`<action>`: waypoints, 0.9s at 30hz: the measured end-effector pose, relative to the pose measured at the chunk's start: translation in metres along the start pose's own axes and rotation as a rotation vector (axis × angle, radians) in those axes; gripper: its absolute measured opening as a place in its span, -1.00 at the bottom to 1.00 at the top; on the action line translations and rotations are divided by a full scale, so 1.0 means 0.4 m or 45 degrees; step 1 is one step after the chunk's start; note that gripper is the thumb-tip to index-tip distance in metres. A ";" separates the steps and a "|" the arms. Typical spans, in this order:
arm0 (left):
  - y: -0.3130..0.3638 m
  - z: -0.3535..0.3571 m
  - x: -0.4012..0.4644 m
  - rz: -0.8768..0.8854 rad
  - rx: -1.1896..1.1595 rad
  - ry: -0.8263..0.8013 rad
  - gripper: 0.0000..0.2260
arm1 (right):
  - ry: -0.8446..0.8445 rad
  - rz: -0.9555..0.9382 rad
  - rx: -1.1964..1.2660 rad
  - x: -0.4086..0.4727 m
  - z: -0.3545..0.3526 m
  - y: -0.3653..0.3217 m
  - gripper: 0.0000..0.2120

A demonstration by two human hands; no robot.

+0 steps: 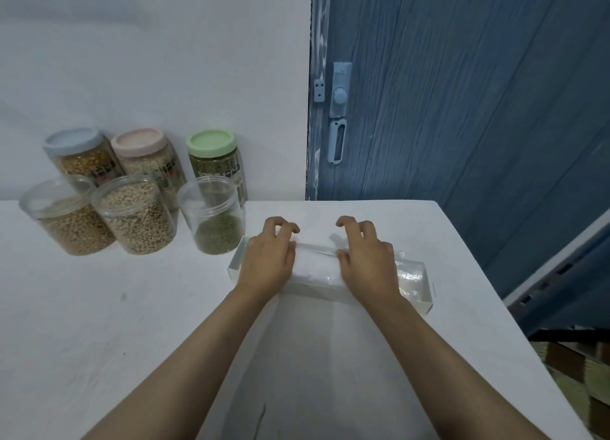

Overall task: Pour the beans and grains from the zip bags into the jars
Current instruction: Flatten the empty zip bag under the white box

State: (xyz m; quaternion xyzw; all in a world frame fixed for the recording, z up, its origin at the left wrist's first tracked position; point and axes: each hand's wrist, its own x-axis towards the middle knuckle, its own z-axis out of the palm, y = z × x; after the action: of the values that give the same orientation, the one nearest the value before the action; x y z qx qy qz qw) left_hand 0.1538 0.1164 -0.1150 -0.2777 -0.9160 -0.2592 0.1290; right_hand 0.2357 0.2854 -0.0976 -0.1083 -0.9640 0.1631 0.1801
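Lying in a shallow white tray (425, 302) on the table (99, 324), clear bags (407, 272) are pressed by the left hand (269, 261) and right hand (368, 258), fingers loosely curled, nothing gripped. Three open jars (214, 215) of beans are seen well to the left, lidded jars (214, 155) behind them.

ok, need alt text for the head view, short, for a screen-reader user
Two bare hands, left hand and right hand, rest with curled fingers on clear plastic bags lying in a shallow white tray on a white table. To the left stand six jars of beans and grains: three lidded at the back, three open in front. A blue door is behind.
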 end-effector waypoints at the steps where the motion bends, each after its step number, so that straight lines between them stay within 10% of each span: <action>1: 0.002 0.003 -0.004 -0.029 0.025 0.003 -0.84 | 0.021 -0.023 0.067 -0.006 0.003 0.009 -0.74; 13: 0.007 0.024 -0.128 0.069 0.262 0.028 -0.51 | -0.444 -0.031 -0.295 -0.100 -0.037 0.062 -0.31; 27: 0.004 0.041 -0.122 0.049 0.321 0.122 -0.35 | 0.392 -0.297 -0.140 -0.090 0.025 0.106 -0.58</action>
State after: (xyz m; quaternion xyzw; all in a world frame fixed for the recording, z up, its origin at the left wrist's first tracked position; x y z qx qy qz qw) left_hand 0.1928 0.1048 -0.1465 -0.2640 -0.9286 -0.1524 0.2114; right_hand 0.2710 0.3123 -0.1325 -0.0292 -0.9385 0.0699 0.3370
